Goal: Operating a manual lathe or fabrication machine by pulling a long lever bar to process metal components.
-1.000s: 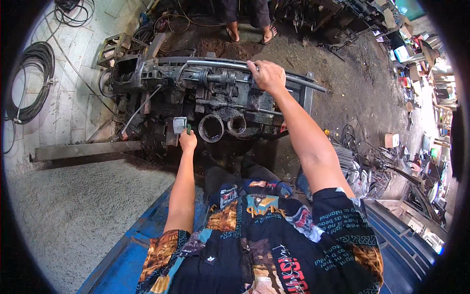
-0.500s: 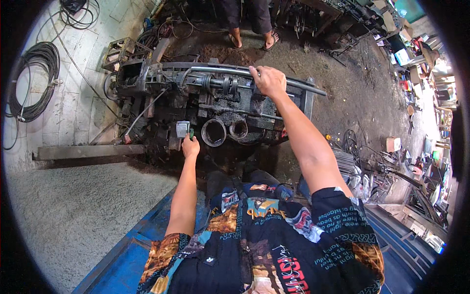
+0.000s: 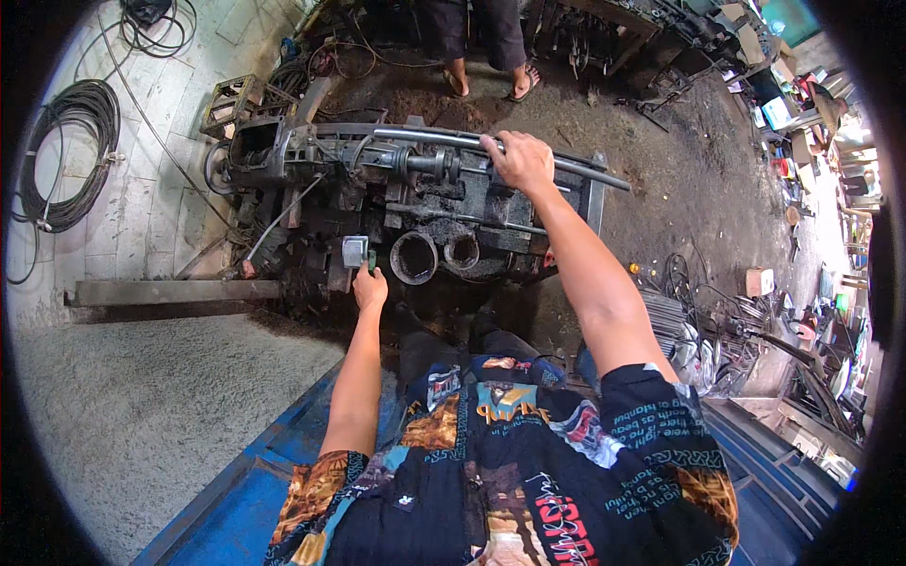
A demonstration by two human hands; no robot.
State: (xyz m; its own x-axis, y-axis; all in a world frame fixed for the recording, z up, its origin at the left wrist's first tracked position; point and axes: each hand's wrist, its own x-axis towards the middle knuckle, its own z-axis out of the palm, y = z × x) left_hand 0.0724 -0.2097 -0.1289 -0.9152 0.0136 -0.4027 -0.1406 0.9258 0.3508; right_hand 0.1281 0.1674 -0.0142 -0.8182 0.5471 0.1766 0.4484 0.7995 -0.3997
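My right hand (image 3: 525, 162) is closed over a long steel rod (image 3: 590, 172), which lies along the far side of a dark, greasy machine (image 3: 514, 236). The rod's right end sticks out past the machine's frame. My left hand (image 3: 371, 287) is on the machine's near side, its fingers closed at a small green part (image 3: 373, 258) beside a silver box (image 3: 354, 251). What exactly that green part is does not show. Right of this hand, two round cups (image 3: 413, 258) with dark insides sit side by side. Dark shavings cover much of the machine's bed.
Across the machine, another person's sandalled feet (image 3: 525, 83) stand on the dirty floor. A coiled black cable (image 3: 71, 156) hangs on the left wall, near a crate (image 3: 226, 106). A grey beam (image 3: 175, 291) juts out at the left. Bundled rods (image 3: 662, 319) and clutter lie at the right.
The hands and the rod stay almost where they were; the whole view has shifted slightly. My right hand keeps its grip on the rod.
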